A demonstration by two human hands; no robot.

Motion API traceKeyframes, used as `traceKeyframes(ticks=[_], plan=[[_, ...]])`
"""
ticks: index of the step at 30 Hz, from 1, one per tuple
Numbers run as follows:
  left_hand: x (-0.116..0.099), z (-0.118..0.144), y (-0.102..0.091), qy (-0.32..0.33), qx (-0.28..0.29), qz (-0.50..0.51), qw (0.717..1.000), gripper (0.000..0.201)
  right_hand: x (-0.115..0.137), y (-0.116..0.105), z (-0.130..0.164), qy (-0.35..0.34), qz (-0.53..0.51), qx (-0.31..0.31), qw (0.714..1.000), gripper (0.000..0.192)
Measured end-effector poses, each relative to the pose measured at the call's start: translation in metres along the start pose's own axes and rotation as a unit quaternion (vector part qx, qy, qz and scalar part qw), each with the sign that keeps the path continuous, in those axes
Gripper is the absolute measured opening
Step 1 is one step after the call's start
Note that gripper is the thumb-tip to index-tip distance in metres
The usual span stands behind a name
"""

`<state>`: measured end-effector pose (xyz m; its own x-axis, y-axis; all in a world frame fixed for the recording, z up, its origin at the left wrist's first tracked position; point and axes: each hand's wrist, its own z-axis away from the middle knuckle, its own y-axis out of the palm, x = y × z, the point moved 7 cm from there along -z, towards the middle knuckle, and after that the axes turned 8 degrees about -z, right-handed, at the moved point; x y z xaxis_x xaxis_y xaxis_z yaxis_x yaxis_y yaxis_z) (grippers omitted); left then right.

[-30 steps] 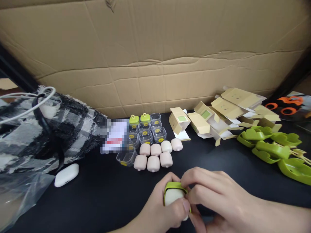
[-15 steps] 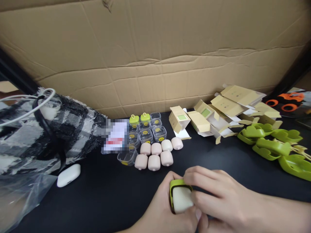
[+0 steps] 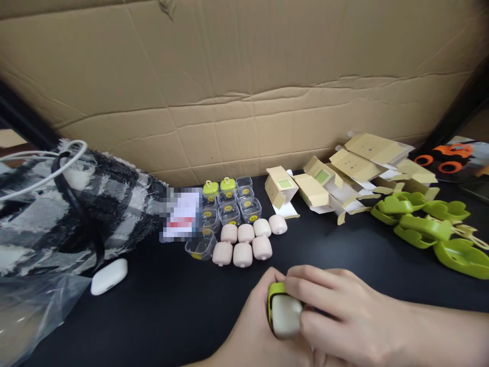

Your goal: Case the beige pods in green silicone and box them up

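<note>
Both my hands meet low in the middle of the view over the black table. Between them is a small cream block in a green cover. My left hand cups it from below and the left. My right hand grips its right side, fingers curled over the top. Just beyond lie several pale pink blocks in two rows, and behind those several small clear tubs, two with green lids.
Folded tan cartons lie at the back right, green plastic shells further right. A black-and-white fabric bundle with a white cable, clear plastic and a white earbud case fill the left. A cardboard wall stands behind.
The cream block has turned in my hands, its cream face now toward the camera. My hands have shifted slightly lower and right.
</note>
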<state>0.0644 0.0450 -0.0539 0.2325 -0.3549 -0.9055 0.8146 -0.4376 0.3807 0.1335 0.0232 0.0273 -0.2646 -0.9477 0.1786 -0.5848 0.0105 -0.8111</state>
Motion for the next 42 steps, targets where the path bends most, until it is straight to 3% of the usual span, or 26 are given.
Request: traceKeyframes(ticks=[4, 10, 17, 22, 28, 31, 34, 38, 42], plan=[[-0.003, -0.001, -0.003, 0.007, -0.013, -0.048, 0.999, 0.045, -0.001, -0.001, 0.001, 0.001, -0.007, -0.016, 1.000, 0.011], [-0.007, 0.002, -0.001, 0.001, 0.018, -0.124, 0.992, 0.044, -0.016, -0.006, 0.006, 0.098, -0.115, -0.054, 0.987, 0.014], [-0.002, 0.003, -0.003, 0.011, 0.030, -0.099, 0.995, 0.045, -0.018, -0.003, 0.009, 0.094, -0.137, -0.064, 0.984, 0.018], [0.000, 0.003, -0.005, 0.003, 0.050, -0.063, 0.997, 0.044, -0.021, -0.006, 0.011, 0.112, -0.176, -0.066, 0.976, 0.032], [-0.003, 0.006, -0.001, -0.096, 0.054, 0.030, 0.993, 0.062, -0.044, -0.001, 0.014, 0.247, -0.311, -0.042, 0.917, 0.072], [0.002, 0.003, 0.001, -0.099, 0.073, 0.056, 0.991, 0.063, -0.050, 0.017, 0.022, 0.316, -0.381, -0.002, 0.869, 0.061], [0.013, -0.003, 0.001, -0.071, 0.124, 0.084, 0.986, 0.070, -0.046, 0.024, 0.027, 0.320, -0.431, -0.030, 0.843, 0.052], [0.022, -0.010, -0.003, -0.019, 0.156, 0.062, 0.986, 0.077, -0.045, 0.010, 0.023, 0.271, -0.449, -0.108, 0.844, 0.050], [0.023, -0.010, -0.003, 0.013, 0.137, 0.017, 0.990, 0.064, -0.076, -0.028, -0.001, 0.238, -0.366, -0.157, 0.886, 0.044]])
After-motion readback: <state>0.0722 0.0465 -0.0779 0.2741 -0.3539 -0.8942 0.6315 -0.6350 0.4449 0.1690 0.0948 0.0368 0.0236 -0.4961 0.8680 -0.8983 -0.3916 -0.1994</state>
